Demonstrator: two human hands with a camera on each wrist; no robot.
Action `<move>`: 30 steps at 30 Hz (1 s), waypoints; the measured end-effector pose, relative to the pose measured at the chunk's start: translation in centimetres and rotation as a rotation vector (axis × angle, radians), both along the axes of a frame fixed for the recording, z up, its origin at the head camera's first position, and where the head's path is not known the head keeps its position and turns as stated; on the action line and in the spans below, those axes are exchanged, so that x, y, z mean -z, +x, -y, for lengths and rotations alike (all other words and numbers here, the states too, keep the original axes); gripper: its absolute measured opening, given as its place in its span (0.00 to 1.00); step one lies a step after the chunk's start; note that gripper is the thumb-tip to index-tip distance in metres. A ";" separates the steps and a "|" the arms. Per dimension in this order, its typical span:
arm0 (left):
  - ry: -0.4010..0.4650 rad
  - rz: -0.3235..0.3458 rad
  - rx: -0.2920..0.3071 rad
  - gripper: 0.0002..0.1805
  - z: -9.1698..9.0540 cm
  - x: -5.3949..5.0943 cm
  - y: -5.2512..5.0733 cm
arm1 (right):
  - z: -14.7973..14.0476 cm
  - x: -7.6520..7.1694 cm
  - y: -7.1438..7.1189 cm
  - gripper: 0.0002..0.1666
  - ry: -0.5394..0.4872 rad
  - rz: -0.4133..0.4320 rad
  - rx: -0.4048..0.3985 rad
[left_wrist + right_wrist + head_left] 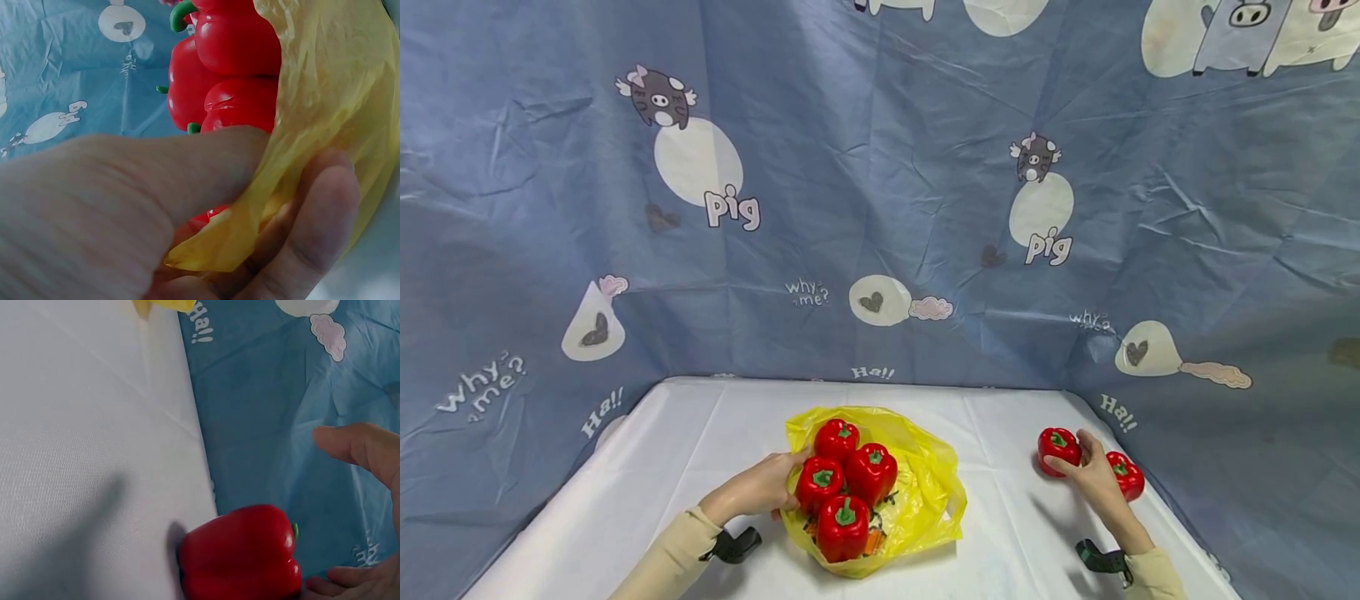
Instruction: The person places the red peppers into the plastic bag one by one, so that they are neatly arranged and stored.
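A yellow plastic bag lies spread on the table with several red bell peppers on its left part. My left hand holds the bag's left rim; in the left wrist view the thumb is inside the yellow film and the fingers outside, beside the peppers. At the right, my right hand reaches over a red pepper, thumb and fingers spread. In the right wrist view, the thumb stands apart from a pepper, fingertips close beside it.
Another red pepper sits near the right edge of the white table, partly behind my right hand. A blue cloth with pig prints hangs behind and along both sides of the table.
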State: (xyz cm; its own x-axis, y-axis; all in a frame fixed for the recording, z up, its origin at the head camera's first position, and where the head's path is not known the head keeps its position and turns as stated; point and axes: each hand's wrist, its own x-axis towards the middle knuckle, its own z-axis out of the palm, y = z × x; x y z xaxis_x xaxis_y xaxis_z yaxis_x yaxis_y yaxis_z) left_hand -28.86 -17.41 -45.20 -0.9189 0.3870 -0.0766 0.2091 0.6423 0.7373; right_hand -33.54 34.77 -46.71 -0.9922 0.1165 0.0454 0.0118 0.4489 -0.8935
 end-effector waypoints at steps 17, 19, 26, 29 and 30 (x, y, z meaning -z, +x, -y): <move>-0.001 0.004 0.000 0.48 0.1 0.0 0.2 | -0.1 0.5 -0.8 0.65 0.090 0.027 0.017; -0.004 0.003 -0.002 0.48 0.1 0.0 0.2 | -0.2 0.6 -0.8 0.64 0.080 0.020 0.014; -0.010 0.010 -0.010 0.48 0.0 0.0 0.2 | -0.3 0.7 -0.6 0.64 0.107 0.026 0.010; -0.007 -0.005 0.000 0.48 0.0 0.0 0.2 | -0.4 0.8 -0.7 0.63 0.117 0.024 0.009; -0.005 -0.011 0.004 0.48 0.0 0.0 0.2 | -0.4 0.8 -0.7 0.63 0.120 0.021 0.009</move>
